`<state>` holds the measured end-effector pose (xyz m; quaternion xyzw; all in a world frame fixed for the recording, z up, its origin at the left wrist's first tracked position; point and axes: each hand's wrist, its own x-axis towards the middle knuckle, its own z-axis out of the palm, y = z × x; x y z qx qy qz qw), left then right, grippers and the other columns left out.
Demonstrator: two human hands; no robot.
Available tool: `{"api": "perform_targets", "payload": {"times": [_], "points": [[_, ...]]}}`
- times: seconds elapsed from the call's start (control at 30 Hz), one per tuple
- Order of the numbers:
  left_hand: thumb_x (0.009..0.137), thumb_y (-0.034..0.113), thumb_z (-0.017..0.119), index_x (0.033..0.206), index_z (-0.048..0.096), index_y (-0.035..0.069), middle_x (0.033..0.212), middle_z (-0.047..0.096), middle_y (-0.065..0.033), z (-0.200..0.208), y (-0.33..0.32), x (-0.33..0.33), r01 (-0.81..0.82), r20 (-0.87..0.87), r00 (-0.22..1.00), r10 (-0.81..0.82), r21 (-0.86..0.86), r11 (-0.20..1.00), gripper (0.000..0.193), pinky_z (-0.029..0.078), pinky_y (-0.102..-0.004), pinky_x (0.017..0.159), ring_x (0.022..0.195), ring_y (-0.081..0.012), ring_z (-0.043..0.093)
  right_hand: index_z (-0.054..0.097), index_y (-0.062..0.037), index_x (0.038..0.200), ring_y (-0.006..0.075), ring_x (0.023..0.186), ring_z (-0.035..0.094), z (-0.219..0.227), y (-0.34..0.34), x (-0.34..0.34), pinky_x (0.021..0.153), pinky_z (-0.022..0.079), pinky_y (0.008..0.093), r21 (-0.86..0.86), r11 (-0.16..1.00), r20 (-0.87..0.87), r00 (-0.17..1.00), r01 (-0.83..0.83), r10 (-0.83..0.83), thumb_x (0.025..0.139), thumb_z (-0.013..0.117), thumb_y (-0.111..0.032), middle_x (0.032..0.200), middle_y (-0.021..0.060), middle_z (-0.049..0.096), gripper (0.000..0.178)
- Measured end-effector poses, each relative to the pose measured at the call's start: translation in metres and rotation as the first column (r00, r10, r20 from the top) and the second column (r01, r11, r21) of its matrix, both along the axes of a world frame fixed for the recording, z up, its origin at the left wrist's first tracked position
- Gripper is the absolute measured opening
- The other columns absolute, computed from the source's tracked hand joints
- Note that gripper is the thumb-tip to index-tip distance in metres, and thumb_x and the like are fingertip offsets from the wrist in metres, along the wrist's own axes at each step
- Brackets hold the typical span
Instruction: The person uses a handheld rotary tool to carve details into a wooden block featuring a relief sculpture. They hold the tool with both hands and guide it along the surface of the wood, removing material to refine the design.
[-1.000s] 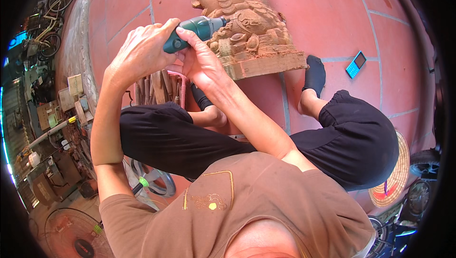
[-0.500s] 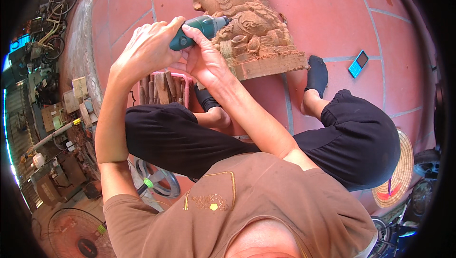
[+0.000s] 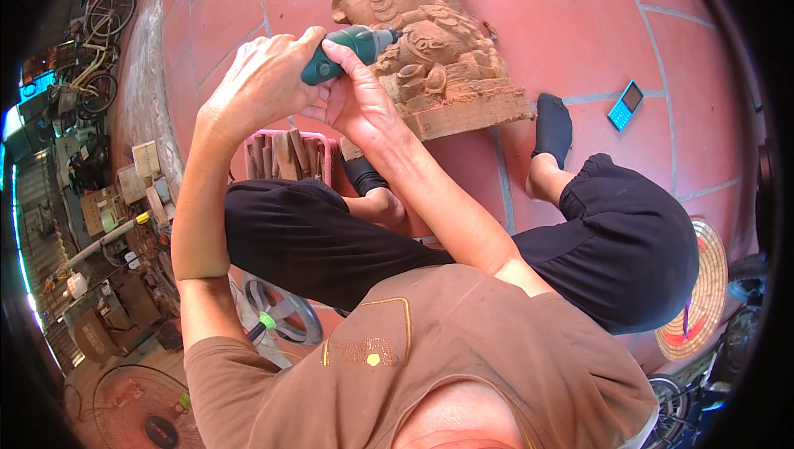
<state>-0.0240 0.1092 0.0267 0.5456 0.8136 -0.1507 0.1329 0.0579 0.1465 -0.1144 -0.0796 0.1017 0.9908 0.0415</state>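
Note:
A green rotary tool (image 3: 351,42) with a grey nose and a small dark tip is held between both my hands. My left hand (image 3: 266,77) is closed around its rear end from the left. My right hand (image 3: 360,95) supports it from below, thumb pressed against the green body and fingers curled underneath. The tool points right, over a brown wood carving (image 3: 434,40) with raised rounded shapes and a flat base, lying on the tiles. Whether the tip touches the wood, I cannot tell.
A pink basket (image 3: 332,148) of wooden-handled tools stands by my left leg. A blue keypad phone (image 3: 626,106) lies on the floor at right. A woven hat (image 3: 699,300) sits beside my right knee. A fan (image 3: 141,403) and bicycles (image 3: 110,12) are at left.
The carving appears slightly further left in the picture. The whole view has shifted a little, and both hands keep the same hold on the rotary tool.

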Motion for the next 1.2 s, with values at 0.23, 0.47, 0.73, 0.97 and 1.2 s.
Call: {"api": "perform_targets", "payload": {"times": [0.23,0.47,0.73,0.97,1.2], "points": [[0.069,0.013,0.07,0.123,0.056,0.002,0.093,0.068,-0.0241,-0.002,0.001,-0.003,0.018,-0.019,1.0,-0.019,-0.016,1.0,0.057,0.051,-0.0474,0.074,0.088,-0.0424,0.065,0.06,-0.018,0.115,0.0185,0.103,0.066,-0.001,0.001,-0.001,0.087,0.056,0.0484,-0.019,1.0,-0.024,1.0,0.006,-0.006,0.091,0.071,-0.03,0.111,0.0017,0.067,0.029],[0.069,0.015,0.072,0.122,0.056,0.003,0.091,0.067,-0.0244,-0.002,-0.002,-0.003,0.019,-0.018,1.0,-0.02,-0.02,1.0,0.056,0.051,-0.0475,0.073,0.086,-0.0425,0.065,0.06,-0.0177,0.115,0.0197,0.108,0.064,0.001,-0.001,0.0,0.09,0.054,0.0521,-0.026,1.0,-0.026,1.0,0.005,-0.006,0.091,0.07,-0.029,0.114,0.0017,0.066,0.029],[0.07,0.016,0.077,0.11,0.056,0.0,0.082,0.067,-0.0221,0.008,0.001,0.009,0.007,-0.016,1.0,-0.007,-0.028,1.0,0.048,0.05,-0.0473,0.079,0.086,-0.0404,0.066,0.061,-0.0156,0.111,0.0172,0.097,0.066,0.007,-0.005,0.003,0.086,0.057,0.0528,-0.087,0.996,-0.016,1.0,-0.005,0.003,0.088,0.073,-0.025,0.101,0.0006,0.068,0.027],[0.067,0.017,0.075,0.122,0.057,0.001,0.093,0.067,-0.0253,0.007,-0.005,0.006,0.014,-0.014,1.0,-0.015,-0.042,0.999,0.06,0.05,-0.0472,0.075,0.088,-0.0427,0.065,0.061,-0.0162,0.111,0.0172,0.099,0.065,0.013,-0.007,0.011,0.088,0.055,0.0548,-0.055,0.998,-0.008,1.0,-0.003,0.002,0.089,0.072,-0.028,0.102,-0.0004,0.068,0.028],[0.068,0.016,0.076,0.109,0.058,0.001,0.082,0.067,-0.022,0.013,-0.001,0.017,0.034,0.001,0.999,-0.033,-0.02,0.999,0.048,0.051,-0.0472,0.079,0.086,-0.04,0.066,0.059,-0.0168,0.115,0.0185,0.103,0.065,0.018,-0.008,0.018,0.092,0.052,0.056,-0.051,0.999,0.017,1.0,0.0,0.001,0.09,0.071,-0.031,0.107,0.0007,0.067,0.031]]}}
